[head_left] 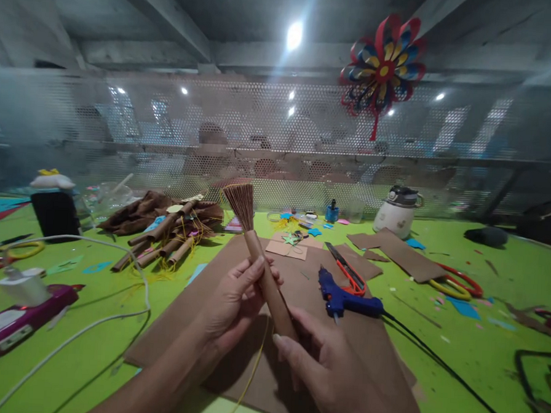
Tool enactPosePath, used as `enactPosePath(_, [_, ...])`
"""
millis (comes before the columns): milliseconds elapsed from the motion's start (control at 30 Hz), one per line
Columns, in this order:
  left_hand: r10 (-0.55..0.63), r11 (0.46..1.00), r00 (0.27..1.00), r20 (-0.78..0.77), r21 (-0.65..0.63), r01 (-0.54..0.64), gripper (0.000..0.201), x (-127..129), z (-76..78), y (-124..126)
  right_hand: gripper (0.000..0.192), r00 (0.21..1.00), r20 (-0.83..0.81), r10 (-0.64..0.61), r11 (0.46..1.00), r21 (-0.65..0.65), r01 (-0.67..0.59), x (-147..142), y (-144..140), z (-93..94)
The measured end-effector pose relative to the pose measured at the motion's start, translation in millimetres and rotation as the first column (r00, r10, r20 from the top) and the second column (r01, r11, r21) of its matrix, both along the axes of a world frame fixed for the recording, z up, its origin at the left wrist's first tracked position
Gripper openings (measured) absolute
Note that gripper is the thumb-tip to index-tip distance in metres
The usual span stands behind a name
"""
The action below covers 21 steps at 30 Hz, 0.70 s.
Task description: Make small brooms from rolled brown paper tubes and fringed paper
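Brown paper rolled into a tube sits between our two hands above the brown card sheet on the green table, its far end cut into a fan of thin strips that splay upward. Our left hand grasps the middle of the tube, fingers curled round it and thumb on top; our right hand pinches the near end between thumb and fingertips. A thin yellow strand hangs below the tube. We judge that we are holding the roll tight while its shape is checked, so the next move calls for a steady grip that keeps the roll from loosening. Just right of the tube lie a blue glue gun and orange scissors; a pile of similar brown rolls rests further left.
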<state>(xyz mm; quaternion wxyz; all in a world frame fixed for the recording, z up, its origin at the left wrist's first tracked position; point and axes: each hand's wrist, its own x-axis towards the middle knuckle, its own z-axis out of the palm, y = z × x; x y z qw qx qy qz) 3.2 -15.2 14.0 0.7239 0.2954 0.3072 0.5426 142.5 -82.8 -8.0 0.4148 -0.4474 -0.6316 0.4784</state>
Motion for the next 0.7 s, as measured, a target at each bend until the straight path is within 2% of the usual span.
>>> enactPosePath(167, [-0.033,0.997,0.998,-0.049,0.073,0.036,0.019,-2.0,-2.1,2.4,0.026,0.99,0.124,-0.061,0.995,0.084,0.051,3.0,-1.1,1.0])
enactPosePath(367, [-0.077,0.991,0.995,-0.056,0.102,0.082,0.022,-2.6,-9.5,7.4,0.03,0.991,0.113,-0.078,0.991,0.114,0.065,4.4,2.0,-1.0])
enactPosePath(467, [-0.135,0.984,0.989,-0.063,0.112,0.141,0.023,-1.0,-15.4,7.2,0.028,0.978,0.146,-0.148,0.984,0.121,0.131,6.2,1.8,11.6])
enactPosePath(600, [-0.22,0.969,0.969,-0.116,0.087,0.23,0.025,3.3,-19.8,3.1,0.023,0.931,0.276,-0.238,0.97,0.105,0.217,9.7,0.0,33.1])
enactPosePath(700, [-0.24,0.965,0.963,-0.123,0.074,0.251,0.028,5.6,-20.3,1.5,0.023,0.918,0.284,-0.277,0.96,0.124,0.251,9.4,0.9,34.8])
